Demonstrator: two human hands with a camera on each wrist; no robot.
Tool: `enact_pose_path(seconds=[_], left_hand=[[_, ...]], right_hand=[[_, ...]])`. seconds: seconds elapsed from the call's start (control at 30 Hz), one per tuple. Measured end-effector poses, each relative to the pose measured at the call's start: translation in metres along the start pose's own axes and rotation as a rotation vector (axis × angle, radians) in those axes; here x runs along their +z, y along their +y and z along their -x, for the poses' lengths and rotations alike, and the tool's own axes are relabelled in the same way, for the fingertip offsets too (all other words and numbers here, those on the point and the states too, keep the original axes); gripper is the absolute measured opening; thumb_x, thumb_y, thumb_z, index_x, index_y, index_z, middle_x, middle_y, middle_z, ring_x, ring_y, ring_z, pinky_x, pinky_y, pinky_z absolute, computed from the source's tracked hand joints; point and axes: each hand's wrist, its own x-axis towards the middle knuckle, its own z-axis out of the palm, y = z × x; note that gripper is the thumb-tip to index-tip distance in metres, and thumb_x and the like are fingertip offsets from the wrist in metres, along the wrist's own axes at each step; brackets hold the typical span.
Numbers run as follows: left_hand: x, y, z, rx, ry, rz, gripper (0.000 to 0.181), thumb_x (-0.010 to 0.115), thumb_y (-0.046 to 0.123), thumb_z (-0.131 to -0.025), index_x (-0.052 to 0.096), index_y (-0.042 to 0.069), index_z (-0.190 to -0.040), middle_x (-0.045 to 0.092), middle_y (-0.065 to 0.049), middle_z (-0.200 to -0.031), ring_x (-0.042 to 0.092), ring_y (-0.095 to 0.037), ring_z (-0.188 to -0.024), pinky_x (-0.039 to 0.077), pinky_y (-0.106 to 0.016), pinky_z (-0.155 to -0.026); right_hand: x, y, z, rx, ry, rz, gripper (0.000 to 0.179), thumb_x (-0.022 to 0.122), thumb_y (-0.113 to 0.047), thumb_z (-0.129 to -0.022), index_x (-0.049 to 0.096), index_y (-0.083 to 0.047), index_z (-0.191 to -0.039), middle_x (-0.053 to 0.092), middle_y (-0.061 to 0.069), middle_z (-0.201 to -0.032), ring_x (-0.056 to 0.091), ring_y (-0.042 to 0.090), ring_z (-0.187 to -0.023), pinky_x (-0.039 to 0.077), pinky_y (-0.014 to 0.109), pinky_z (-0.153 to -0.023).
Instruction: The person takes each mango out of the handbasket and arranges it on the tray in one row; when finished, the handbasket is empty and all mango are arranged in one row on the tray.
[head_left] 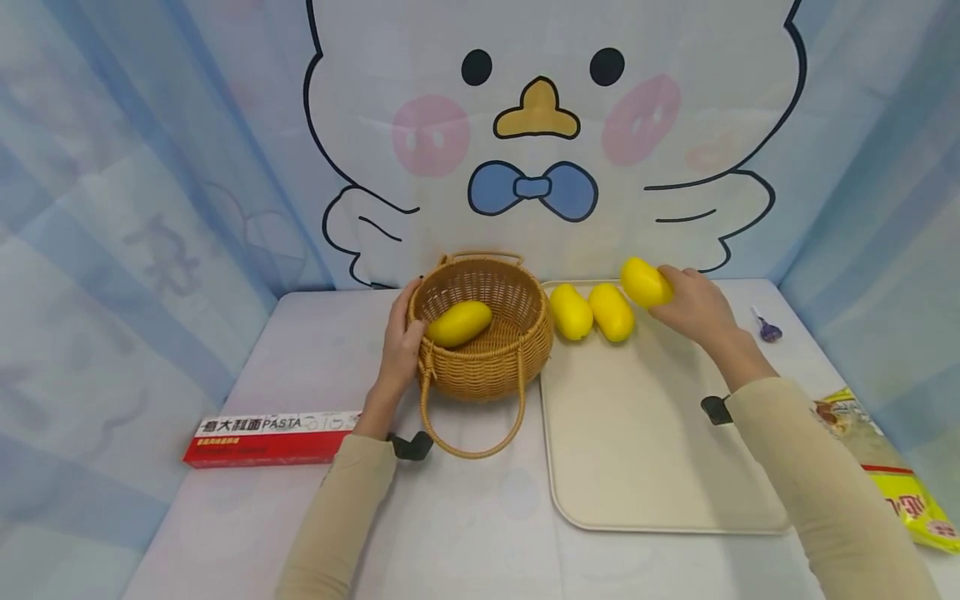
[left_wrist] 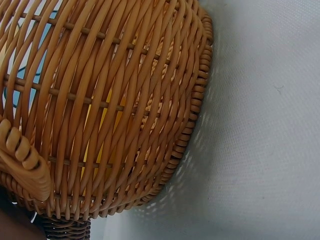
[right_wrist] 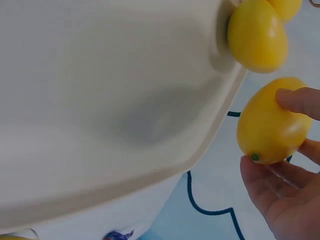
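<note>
My right hand [head_left: 696,305] holds a yellow mango [head_left: 646,283] above the far right part of the beige tray [head_left: 645,450]. In the right wrist view, thumb and fingers grip this mango [right_wrist: 272,122], whose green stem spot shows. Two more mangoes, a left one [head_left: 571,312] and a right one [head_left: 611,312], lie side by side at the tray's far left corner. At the left, my left hand [head_left: 402,337] grips the rim of a wicker basket [head_left: 487,375], thumb over its edge. Inside the basket lies one mango [head_left: 459,324]; yellow shows through the weave in the left wrist view.
A red and white pasta box [head_left: 270,439] lies left of the basket, partly behind the left forearm. Right of the tray are a purple-wrapped lollipop [head_left: 768,331] and a yellow food bag [head_left: 892,475]. One basket handle [head_left: 472,455] hangs toward the front. A printed curtain [head_left: 540,242] stands behind.
</note>
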Motion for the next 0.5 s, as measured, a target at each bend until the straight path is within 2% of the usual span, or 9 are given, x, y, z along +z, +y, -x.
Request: enact_pose_path(seconds=[0.17, 0.3, 0.5], left_hand=[[-0.001, 0.0, 0.0, -0.002, -0.002, 0.004, 0.064, 0.039, 0.002, -0.094, 0.029, 0.011, -0.157, 0.028, -0.008, -0.163, 0.028, -0.026, -0.149, 0.023, -0.048, -0.123], [-0.001, 0.0, -0.001, 0.003, -0.007, 0.002, 0.064, 0.04, 0.006, -0.093, 0.029, 0.012, -0.157, 0.027, -0.008, -0.163, 0.027, -0.025, -0.149, 0.023, -0.047, -0.123], [-0.001, -0.002, -0.001, 0.009, -0.004, 0.003, 0.065, 0.04, 0.005, -0.092, 0.029, 0.01, -0.156, 0.027, -0.01, -0.163, 0.027, -0.027, -0.149, 0.023, -0.049, -0.122]], right_hand=[[0.008, 0.012, 0.002, 0.028, -0.011, -0.014, 0.071, 0.061, -0.029, -0.089, 0.037, 0.004, -0.147, 0.047, 0.034, -0.136, 0.046, 0.05, -0.118, 0.034, 0.066, -0.106], [0.016, 0.018, 0.003, 0.084, -0.039, -0.051, 0.073, 0.06, -0.031, -0.091, 0.034, 0.005, -0.148, 0.044, 0.036, -0.139, 0.044, 0.052, -0.122, 0.033, 0.067, -0.107], [0.027, 0.015, 0.004, 0.179, -0.106, -0.099, 0.079, 0.059, -0.037, -0.092, 0.028, 0.006, -0.151, 0.04, 0.037, -0.143, 0.045, 0.053, -0.122, 0.035, 0.067, -0.108]])
